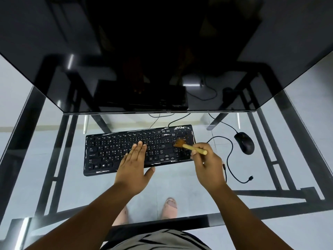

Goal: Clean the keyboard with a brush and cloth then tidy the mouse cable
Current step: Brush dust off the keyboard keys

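A black keyboard [111, 150] lies on the glass desk [180, 181], slightly tilted. My left hand [134, 166] rests flat on its middle keys, fingers together and thumb out over the front edge. My right hand [209, 165] grips a small wooden-handled brush [191, 147]; its brown bristles touch the keys at the keyboard's right end. A black mouse [244, 143] sits to the right, and its loose cable [229, 156] snakes across the glass to a free plug [250, 177]. No cloth is in view.
A large dark monitor [162, 60] overhangs the back of the desk, right behind the keyboard. The black metal frame [270, 193] shows through the glass. My feet [169, 207] are visible below the desk on a pale tiled floor.
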Demonstrator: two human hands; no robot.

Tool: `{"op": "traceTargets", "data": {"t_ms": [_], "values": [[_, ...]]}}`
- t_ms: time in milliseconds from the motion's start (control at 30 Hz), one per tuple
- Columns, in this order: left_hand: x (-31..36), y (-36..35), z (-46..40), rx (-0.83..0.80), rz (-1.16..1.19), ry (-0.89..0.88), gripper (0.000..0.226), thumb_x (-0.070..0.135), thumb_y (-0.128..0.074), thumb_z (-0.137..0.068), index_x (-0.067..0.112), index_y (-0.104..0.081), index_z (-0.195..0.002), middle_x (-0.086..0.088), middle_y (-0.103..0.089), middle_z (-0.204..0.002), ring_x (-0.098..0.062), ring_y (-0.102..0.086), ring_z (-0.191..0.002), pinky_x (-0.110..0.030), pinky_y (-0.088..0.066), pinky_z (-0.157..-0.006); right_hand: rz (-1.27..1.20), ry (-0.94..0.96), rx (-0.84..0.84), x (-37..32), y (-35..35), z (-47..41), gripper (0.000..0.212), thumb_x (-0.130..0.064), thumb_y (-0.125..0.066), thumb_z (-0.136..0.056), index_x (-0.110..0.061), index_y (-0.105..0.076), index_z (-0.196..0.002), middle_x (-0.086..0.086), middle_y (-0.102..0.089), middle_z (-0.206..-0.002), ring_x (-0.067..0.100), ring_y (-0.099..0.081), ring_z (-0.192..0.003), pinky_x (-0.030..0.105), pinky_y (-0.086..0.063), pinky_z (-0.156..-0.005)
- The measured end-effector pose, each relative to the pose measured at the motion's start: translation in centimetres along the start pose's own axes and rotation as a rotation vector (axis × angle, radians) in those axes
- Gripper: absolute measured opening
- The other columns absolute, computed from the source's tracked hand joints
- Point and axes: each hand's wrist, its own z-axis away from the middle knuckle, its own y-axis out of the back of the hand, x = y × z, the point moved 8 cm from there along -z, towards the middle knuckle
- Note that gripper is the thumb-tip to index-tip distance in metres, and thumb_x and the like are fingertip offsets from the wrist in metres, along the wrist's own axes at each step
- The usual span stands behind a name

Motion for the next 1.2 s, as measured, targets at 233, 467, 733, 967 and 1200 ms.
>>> {"op": "traceTargets", "data": {"t_ms": [233,467,733,967,1200], "values": [[-2.5,1.7,0.6,0.05,-0.002,0.033,0.079,0.056,-0.038,-0.094,0.019,-0.003,-0.154,0.005,0.006,-0.161,-0.012,0.008,-0.148,-0.034,-0.002,-0.119,-0.006,-0.112,0.223,0.2,0.9,-0.1,0.01,-0.018,-0.054,-0.097,-0.025,-0.055,-0.105,-0.007,-0.064,-0.081,0.013,-0.061,-0.07,0.029,-0.048,-0.06],[-7.9,4.1,2.4,0.122,0.011,0.118,0.085,0.057,-0.046,-0.09,0.016,-0.008,-0.154,0.0,-0.004,-0.162,-0.017,-0.002,-0.149,-0.037,-0.007,-0.119,-0.348,-0.186,0.156,-4.0,-5.4,1.2,0.022,-0.016,-0.065,-0.091,-0.035,-0.054,-0.087,0.0,-0.071,-0.075,0.023,-0.071,-0.07,0.047,-0.058,-0.066],[-14.4,5.2,4.6,0.117,0.018,0.198,0.098,0.071,-0.045,-0.082,0.017,-0.005,-0.154,0.001,-0.002,-0.162,-0.014,0.002,-0.149,-0.039,-0.006,-0.119,-0.473,-0.139,-0.08,-10.5,-15.5,3.2,0.025,-0.037,-0.067,-0.081,-0.024,-0.047,-0.073,0.014,-0.065,-0.063,0.039,-0.067,-0.062,0.058,-0.052,-0.055],[-19.3,4.6,6.5,-0.035,-0.002,0.22,0.112,0.076,-0.048,-0.078,0.02,0.015,-0.151,0.004,0.019,-0.16,-0.011,0.017,-0.145,-0.035,-0.002,-0.119,-0.248,0.003,-0.178,-13.2,-20.0,4.8,0.005,-0.013,-0.068,-0.087,-0.018,-0.069,-0.087,-0.013,-0.066,-0.063,0.005,-0.06,-0.051,0.018,-0.042,-0.045],[-19.7,4.8,6.6,-0.04,-0.02,0.195,0.112,0.075,-0.049,-0.078,0.018,0.014,-0.152,0.002,0.018,-0.16,-0.014,0.014,-0.147,-0.036,-0.005,-0.12,-0.309,0.046,-0.127,-14.3,-20.0,6.2,0.007,-0.013,-0.068,-0.09,-0.019,-0.069,-0.092,-0.005,-0.069,-0.069,0.012,-0.059,-0.054,0.023,-0.043,-0.047]]}}
